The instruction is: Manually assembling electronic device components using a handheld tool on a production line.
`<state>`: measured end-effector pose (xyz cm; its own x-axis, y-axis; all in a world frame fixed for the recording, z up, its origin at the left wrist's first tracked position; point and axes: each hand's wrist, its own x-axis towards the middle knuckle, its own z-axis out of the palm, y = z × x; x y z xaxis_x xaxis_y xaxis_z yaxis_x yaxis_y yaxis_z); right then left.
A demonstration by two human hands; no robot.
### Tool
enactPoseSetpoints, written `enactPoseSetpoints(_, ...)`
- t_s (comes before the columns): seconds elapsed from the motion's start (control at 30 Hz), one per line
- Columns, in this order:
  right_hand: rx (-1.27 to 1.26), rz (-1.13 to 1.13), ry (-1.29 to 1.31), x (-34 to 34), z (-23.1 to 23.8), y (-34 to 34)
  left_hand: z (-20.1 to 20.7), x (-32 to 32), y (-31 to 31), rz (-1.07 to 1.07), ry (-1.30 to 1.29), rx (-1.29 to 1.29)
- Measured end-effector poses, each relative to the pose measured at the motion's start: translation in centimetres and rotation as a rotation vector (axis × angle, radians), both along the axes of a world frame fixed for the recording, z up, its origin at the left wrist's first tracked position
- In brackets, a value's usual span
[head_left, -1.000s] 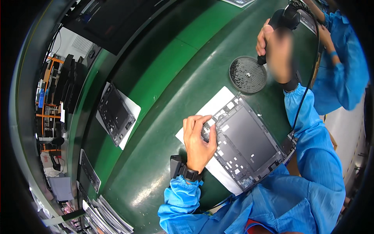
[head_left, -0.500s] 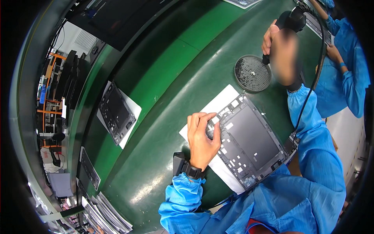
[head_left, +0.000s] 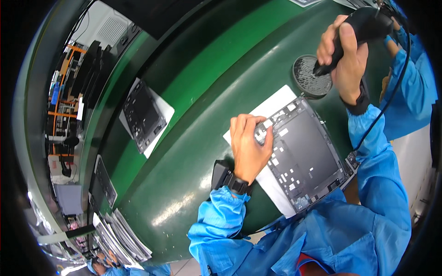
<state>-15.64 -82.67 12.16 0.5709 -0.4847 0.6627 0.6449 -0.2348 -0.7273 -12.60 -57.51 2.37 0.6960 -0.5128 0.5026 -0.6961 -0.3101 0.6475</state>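
My right hand point(head_left: 347, 60) is wrapped round a black electric screwdriver point(head_left: 368, 25) with a cable running down past my arm. Its tip points into a round grey tray point(head_left: 304, 87) with a grid of small holes, and I cannot tell whether it touches. My left hand point(head_left: 249, 146) grips the upper left edge of a dark laptop casing panel point(head_left: 306, 149), its thumb over the face and its fingers at the rim. Small white pads and metal bits dot the panel. Under it lies a white sheet point(head_left: 278, 99) on the green table point(head_left: 216, 110).
A second dark panel point(head_left: 143, 112) rests on white paper at the left, with another panel point(head_left: 106, 181) nearer. A stack of grey-white sheets point(head_left: 120, 237) stands at the lower left. Another person's blue sleeve point(head_left: 407, 87) is close on the right.
The screwdriver tip has gone from the tray's right rim to over its holes. My left hand keeps its hold on the panel. The whole view has shifted slightly.
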Motion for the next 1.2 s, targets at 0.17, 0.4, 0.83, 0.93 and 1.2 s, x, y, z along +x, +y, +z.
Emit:
enactPoseSetpoints(0.17, 0.099, 0.279, 0.067, 0.7, -1.5, 9.1, -0.2, 0.0, 0.3, 0.012, 0.045, -0.010)
enactPoseSetpoints(0.4, 0.093, 0.307, 0.141, 1.1, -3.3, 10.8, -0.5, 0.1, 0.2, -0.010, 0.085, -0.036)
enactPoseSetpoints(0.83, 0.050, 0.297, 0.151, 1.3, -4.0, 10.5, -0.4, 0.0, 0.1, -0.004, 0.104, -0.028)
enactPoseSetpoints(0.93, -0.008, 0.298, 0.166, 1.3, -4.0, 10.4, -0.3, 0.0, 0.1, -0.003, 0.093, -0.028)
enactPoseSetpoints(1.2, 0.096, 0.319, 0.126, 1.1, -3.7, 11.2, -0.2, -0.1, 0.1, -0.007, 0.100, -0.023)
